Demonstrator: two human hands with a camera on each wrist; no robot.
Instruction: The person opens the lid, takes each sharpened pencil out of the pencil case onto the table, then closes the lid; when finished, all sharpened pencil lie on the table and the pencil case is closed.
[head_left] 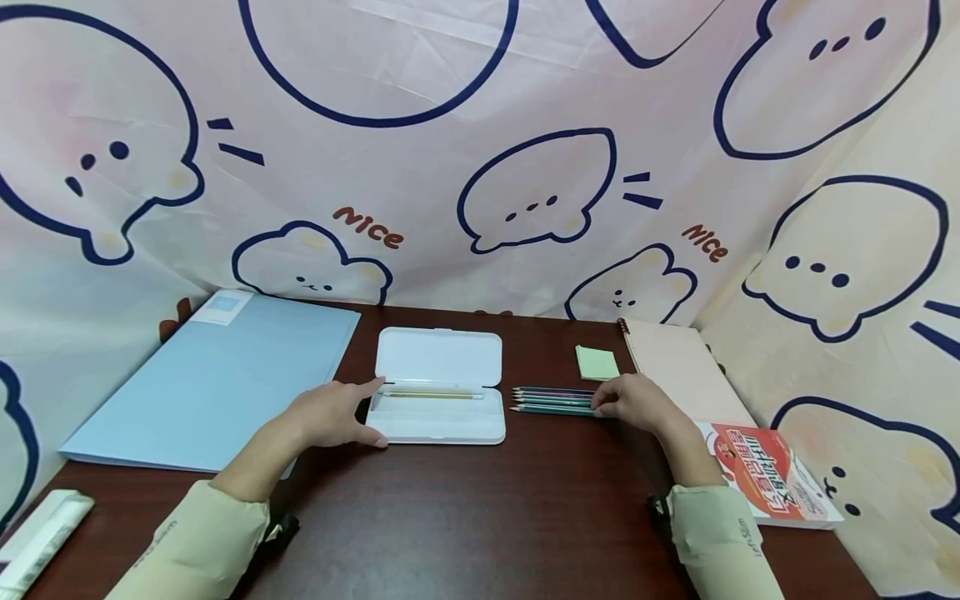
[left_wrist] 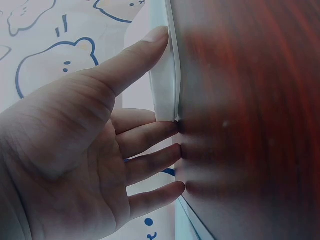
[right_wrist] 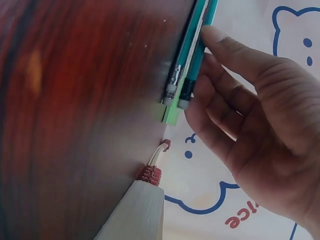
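Note:
A white pencil case (head_left: 438,429) lies open on the table, a pale pencil (head_left: 433,395) inside along its hinge side. At its left end is my left hand (head_left: 330,414), thumb at the near corner and index finger at the far corner. The left wrist view shows the fingers fairly straight, with fingertips down at the table beside the case wall (left_wrist: 165,95). To the right of the case, several pencils (head_left: 551,402) lie side by side, points leftward. My right hand (head_left: 633,400) pinches a teal pencil (right_wrist: 196,62) near its eraser end; the index fingertip is hidden behind it.
Behind the right hand lies a green sticky-note pad (head_left: 597,363). Further right are a spiral notebook (head_left: 682,367) and a red-and-white book (head_left: 768,475). A large blue folder (head_left: 225,375) covers the left side. A white-and-green packet (head_left: 41,533) sits at the near-left edge.

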